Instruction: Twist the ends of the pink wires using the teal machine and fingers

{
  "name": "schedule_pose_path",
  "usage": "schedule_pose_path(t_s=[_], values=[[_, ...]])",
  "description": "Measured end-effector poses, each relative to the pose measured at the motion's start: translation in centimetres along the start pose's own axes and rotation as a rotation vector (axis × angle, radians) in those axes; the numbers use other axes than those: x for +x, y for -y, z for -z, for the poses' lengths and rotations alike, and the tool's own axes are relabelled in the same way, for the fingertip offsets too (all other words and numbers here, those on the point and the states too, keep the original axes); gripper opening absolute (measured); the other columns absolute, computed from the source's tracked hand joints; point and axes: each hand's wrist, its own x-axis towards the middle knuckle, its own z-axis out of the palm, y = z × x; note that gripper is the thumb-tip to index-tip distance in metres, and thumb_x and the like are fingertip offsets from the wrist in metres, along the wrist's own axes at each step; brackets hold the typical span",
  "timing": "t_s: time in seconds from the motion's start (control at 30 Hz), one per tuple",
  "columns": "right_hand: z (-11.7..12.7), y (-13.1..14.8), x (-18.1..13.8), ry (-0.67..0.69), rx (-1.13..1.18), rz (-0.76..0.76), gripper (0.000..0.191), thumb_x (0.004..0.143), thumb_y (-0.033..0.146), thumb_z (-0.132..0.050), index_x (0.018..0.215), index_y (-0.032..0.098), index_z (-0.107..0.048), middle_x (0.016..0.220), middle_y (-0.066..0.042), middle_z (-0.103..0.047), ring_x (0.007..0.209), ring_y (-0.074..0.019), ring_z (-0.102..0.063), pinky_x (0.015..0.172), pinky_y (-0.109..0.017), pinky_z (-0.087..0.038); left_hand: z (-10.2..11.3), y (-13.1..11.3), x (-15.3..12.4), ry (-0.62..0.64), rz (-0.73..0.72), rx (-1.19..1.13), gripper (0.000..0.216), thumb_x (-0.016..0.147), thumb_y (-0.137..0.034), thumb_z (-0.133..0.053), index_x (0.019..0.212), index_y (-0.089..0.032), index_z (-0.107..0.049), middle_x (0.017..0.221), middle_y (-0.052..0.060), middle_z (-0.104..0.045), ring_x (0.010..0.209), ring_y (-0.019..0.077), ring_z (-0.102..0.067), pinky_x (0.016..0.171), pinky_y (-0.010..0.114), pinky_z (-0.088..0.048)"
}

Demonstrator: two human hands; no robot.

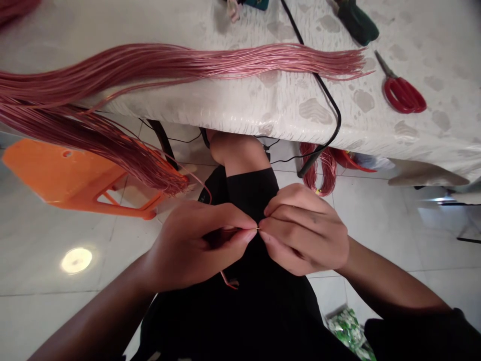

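Note:
Above my lap, my left hand (199,240) pinches a thin pink wire (228,282) between thumb and forefinger. A bare, gold-coloured bit of it shows between my two hands' fingertips. My right hand (310,230) is closed in a pinch at that same bit, almost touching the left fingertips. Below my left palm, a pink end pokes out, and a loose strand curves up behind that hand towards the table. A long bundle of pink wires (210,62) lies along the table's front edge. Another bunch (112,143) hangs over the edge at left.
Red-handled scissors (404,95) and a dark green-handled tool (356,22) lie on the covered table (409,145) at right. A black cable (334,105) droops over its edge. Below are an orange stool (56,170), a coil of pink wire (328,175) and a green-and-white packet (345,326).

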Motion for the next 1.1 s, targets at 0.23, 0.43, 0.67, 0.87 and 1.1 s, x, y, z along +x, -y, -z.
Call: schedule_pose_path(t_s=[0.23,0.43,0.67,0.87,1.1], values=[[0.4,0.7,0.9,0.08,0.484,-0.406,0.017,0.082,0.003,-0.057,0.075,0.018,-0.06,0.063,0.001,-0.054,0.064,-0.0131,-0.051,0.056,-0.027,-0.044,0.3,0.3,0.1,0.032,-0.156,0.065,0.018,0.089,-0.005,-0.06,0.08,-0.021,-0.06,0.057,-0.008,-0.062,0.046,0.0066,-0.053,0.048,0.021,-0.039],[0.7,0.2,0.8,0.231,1.024,-0.983,0.012,0.084,0.015,-0.068,0.073,0.016,-0.064,0.066,0.003,-0.056,0.054,-0.0075,-0.044,0.048,-0.023,-0.033,0.5,0.5,0.2,0.069,-0.236,0.089,0.024,0.087,-0.002,-0.064,0.078,-0.022,-0.054,0.056,-0.008,-0.054,0.046,0.0074,-0.044,0.047,0.025,-0.034],[-1.2,-0.5,-0.4,0.198,1.754,-1.298,0.011,0.075,0.011,-0.065,0.066,0.016,-0.064,0.042,0.009,-0.031,0.053,-0.012,-0.046,0.06,-0.026,-0.045,0.4,0.8,0.0,0.065,-0.367,0.226,0.018,0.087,-0.003,-0.065,0.095,-0.019,-0.06,0.058,-0.008,-0.052,0.049,0.0099,-0.044,0.047,0.029,-0.034],[-1.4,-0.4,-1.1,0.21,1.829,-1.295,0.011,0.076,0.01,-0.065,0.067,0.016,-0.063,0.042,0.009,-0.032,0.054,-0.0117,-0.046,0.06,-0.025,-0.047,0.4,0.6,-0.2,0.065,-0.423,0.293,0.016,0.089,-0.007,-0.066,0.101,-0.017,-0.062,0.059,-0.006,-0.057,0.049,0.011,-0.049,0.046,0.029,-0.037],[0.3,0.3,-0.7,0.125,0.931,-0.854,0.004,0.088,0.017,-0.07,0.09,0.015,-0.067,0.07,0.002,-0.06,0.056,-0.0085,-0.051,0.051,-0.022,-0.041,0.9,-0.6,0.1,-0.02,-0.105,0.069,0.013,0.088,-0.008,-0.064,0.087,-0.021,-0.064,0.052,-0.008,-0.059,0.042,0.0065,-0.051,0.045,0.02,-0.04]])
